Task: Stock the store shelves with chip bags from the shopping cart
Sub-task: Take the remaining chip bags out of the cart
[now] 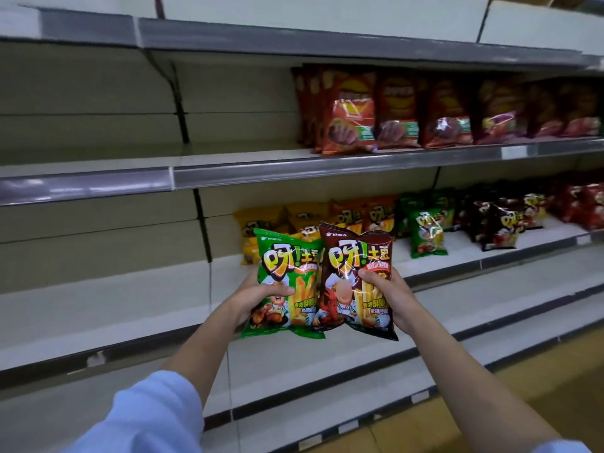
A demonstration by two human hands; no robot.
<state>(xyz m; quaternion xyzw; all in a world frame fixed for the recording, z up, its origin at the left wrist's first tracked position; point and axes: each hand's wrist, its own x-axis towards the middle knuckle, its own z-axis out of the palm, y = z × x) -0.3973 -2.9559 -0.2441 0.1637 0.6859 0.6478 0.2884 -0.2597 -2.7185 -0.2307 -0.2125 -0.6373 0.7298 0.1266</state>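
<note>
A pale blue sleeve (147,416) leads to fingers gripping green bag (284,289) and brown bag (359,282) before cream shelves (98,305).

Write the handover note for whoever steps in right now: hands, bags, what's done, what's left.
Left hand grips a green bag; right hand grips a brown bag, both held upright in front of the lower shelf.
Done: yellow, orange, green bags and dark bags stand on that shelf; red bags fill the shelf above.
Left: shelve both held bags, probably with matching colours. Cart not in view.
</note>
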